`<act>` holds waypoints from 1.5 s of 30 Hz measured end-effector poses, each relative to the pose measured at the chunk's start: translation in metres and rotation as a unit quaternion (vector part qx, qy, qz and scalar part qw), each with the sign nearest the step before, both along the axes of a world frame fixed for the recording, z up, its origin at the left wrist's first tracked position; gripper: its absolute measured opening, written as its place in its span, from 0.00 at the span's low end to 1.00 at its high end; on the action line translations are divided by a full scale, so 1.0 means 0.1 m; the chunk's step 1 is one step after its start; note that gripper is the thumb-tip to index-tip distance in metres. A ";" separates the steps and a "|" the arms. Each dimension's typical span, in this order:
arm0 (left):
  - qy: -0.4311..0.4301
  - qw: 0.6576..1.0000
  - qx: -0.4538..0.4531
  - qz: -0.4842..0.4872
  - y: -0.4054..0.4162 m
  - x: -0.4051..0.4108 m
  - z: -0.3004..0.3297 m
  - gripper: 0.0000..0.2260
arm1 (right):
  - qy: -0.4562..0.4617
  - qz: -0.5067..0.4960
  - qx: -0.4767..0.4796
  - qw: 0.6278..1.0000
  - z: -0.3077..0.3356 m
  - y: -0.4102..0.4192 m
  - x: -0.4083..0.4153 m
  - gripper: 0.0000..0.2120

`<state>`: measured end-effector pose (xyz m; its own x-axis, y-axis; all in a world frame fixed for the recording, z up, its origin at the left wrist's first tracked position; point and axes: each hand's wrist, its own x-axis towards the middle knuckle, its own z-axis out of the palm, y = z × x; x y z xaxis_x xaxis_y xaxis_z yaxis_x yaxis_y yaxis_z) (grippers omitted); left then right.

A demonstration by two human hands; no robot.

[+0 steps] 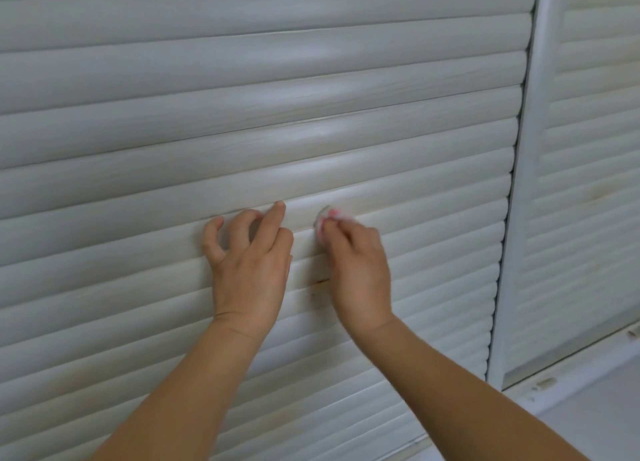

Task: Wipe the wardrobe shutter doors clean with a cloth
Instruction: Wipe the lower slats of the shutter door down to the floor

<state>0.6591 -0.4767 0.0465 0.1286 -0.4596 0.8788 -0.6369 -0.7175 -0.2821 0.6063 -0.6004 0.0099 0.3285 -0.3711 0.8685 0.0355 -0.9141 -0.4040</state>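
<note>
A white slatted shutter door [242,114] fills most of the head view. My right hand [356,263] grips a small bunched cloth [327,218], white with pink, and presses it against a slat near the door's middle. Only the cloth's top edge shows past my fingers. My left hand [249,252] rests on the slats just left of it, fingers curled, with the fingertips touching a slat and nothing held. A small brown stain [320,282] sits on a slat between my two wrists.
A white vertical frame post [519,218] divides this door from a second slatted door [588,148] on the right. A white ledge [588,408] runs along the bottom right below that door.
</note>
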 end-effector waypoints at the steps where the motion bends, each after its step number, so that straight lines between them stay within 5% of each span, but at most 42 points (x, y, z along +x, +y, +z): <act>1: -0.008 1.000 0.004 0.001 0.01 0.00 0.01 0.05 | 0.017 0.005 -0.045 0.999 -0.02 0.08 0.00 0.20; 5: -0.022 1.000 0.020 0.002 0.15 0.04 0.04 0.05 | 0.031 -0.006 -0.134 0.991 0.00 -0.18 -0.09 0.16; 9: -0.019 0.999 0.028 0.017 0.34 0.08 0.04 0.10 | -0.037 -0.071 0.066 0.995 -0.08 -0.65 -0.24 0.15; 13: -0.019 0.999 0.030 0.036 0.51 0.12 -0.01 0.11 | -0.029 -0.121 0.061 0.990 -0.11 -0.63 -0.09 0.15; 29: -0.044 0.996 -0.023 0.073 0.91 0.26 -0.08 0.10 | 0.017 -0.059 -0.174 0.983 -0.01 0.97 0.33 0.18; 36: -0.046 0.996 -0.022 0.076 0.97 0.27 -0.10 0.11 | 0.012 -0.096 -0.267 0.959 0.06 0.84 0.30 0.16; 45: -0.013 0.997 -0.020 0.078 0.95 0.27 -0.10 0.13 | 0.067 -0.165 -0.080 0.981 0.03 -0.27 -0.14 0.18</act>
